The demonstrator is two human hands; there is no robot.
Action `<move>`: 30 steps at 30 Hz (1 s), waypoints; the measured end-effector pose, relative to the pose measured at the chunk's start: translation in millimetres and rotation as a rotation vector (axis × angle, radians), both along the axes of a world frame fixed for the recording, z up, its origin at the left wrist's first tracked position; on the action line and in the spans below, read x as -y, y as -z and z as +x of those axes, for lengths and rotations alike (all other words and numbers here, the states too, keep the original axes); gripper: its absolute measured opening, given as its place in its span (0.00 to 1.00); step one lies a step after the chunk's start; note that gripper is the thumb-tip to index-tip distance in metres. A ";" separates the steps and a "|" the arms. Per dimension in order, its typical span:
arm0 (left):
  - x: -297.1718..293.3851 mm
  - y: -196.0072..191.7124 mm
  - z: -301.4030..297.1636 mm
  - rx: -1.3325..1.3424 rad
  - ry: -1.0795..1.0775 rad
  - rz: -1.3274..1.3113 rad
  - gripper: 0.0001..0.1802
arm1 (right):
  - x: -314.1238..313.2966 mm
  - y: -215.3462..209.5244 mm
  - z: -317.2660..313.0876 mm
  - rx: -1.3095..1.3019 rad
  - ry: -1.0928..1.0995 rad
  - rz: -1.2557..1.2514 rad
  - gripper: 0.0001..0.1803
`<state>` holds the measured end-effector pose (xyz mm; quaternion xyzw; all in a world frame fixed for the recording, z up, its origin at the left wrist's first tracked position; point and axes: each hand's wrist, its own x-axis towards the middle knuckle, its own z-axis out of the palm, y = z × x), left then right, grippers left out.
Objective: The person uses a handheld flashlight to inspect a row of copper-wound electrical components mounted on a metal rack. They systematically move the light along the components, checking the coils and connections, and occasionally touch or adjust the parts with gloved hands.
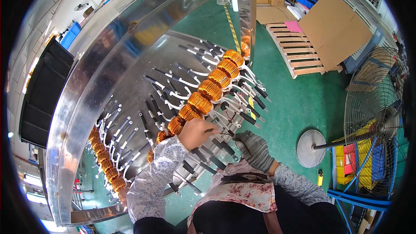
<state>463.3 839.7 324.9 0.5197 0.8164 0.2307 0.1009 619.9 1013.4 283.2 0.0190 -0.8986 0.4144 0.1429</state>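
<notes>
Two hands at the coil row (203, 99): bare left hand (196, 133) pinches a thin dark tool, tip pointing right twd black-sleeved leads (225, 136). Gloved right hand (255, 149) curled on those leads, just beside; row runs diagonally up-right from both.

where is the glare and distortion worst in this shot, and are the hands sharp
Head view: glare and blurred reflections spread over the curved metal housing; fisheye bends its edge and the wooden pallet toward a black rim; the bare left hand and gloved right hand are fairly sharp near centre, by the orange coils; the fan at the right edge looks stretched.
</notes>
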 end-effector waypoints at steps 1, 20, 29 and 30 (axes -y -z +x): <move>1.9 3.3 -0.8 0.022 -0.007 0.027 0.08 | 2.1 -1.7 2.9 -0.028 0.004 0.061 0.12; 1.9 11.8 0.1 -0.016 -0.030 0.051 0.09 | 40.2 -7.9 10.6 -0.201 0.147 0.295 0.12; -2.8 12.5 1.5 0.012 -0.045 0.058 0.08 | 44.6 20.3 -29.5 -0.203 0.218 0.544 0.18; -1.6 13.2 1.3 0.010 -0.055 0.061 0.08 | 45.8 18.1 -31.1 -0.157 0.225 0.491 0.18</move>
